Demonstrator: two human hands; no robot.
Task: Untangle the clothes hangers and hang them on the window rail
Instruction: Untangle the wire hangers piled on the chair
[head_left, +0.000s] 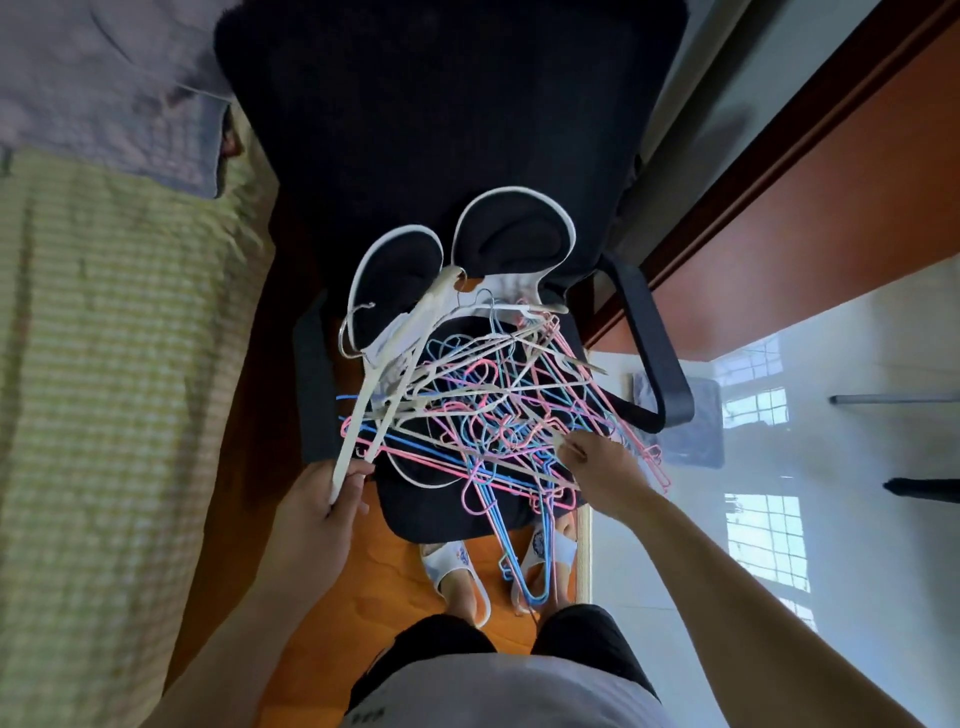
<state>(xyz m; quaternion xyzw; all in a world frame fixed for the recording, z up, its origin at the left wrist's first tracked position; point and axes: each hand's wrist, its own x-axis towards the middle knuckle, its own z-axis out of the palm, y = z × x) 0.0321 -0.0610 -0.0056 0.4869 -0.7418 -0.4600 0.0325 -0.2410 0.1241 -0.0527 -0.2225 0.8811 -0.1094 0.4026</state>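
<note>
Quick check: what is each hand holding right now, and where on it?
Left hand grips the lower end of a cream hanger. Right hand pinches a thin wire in the tangled hanger pile; which one cannot be told.

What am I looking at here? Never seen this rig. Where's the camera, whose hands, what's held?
No robot here: one wide-angle camera on a person's head looks down at their two bare hands. A tangled pile of hangers, pink, blue and white, lies on the seat of a black office chair. The left hand grips one end of a white hanger that runs up into the pile. The right hand pinches something pale at the pile's edge; what exactly is unclear. Some hangers droop toward the slippered feet. A bed is left.
</note>
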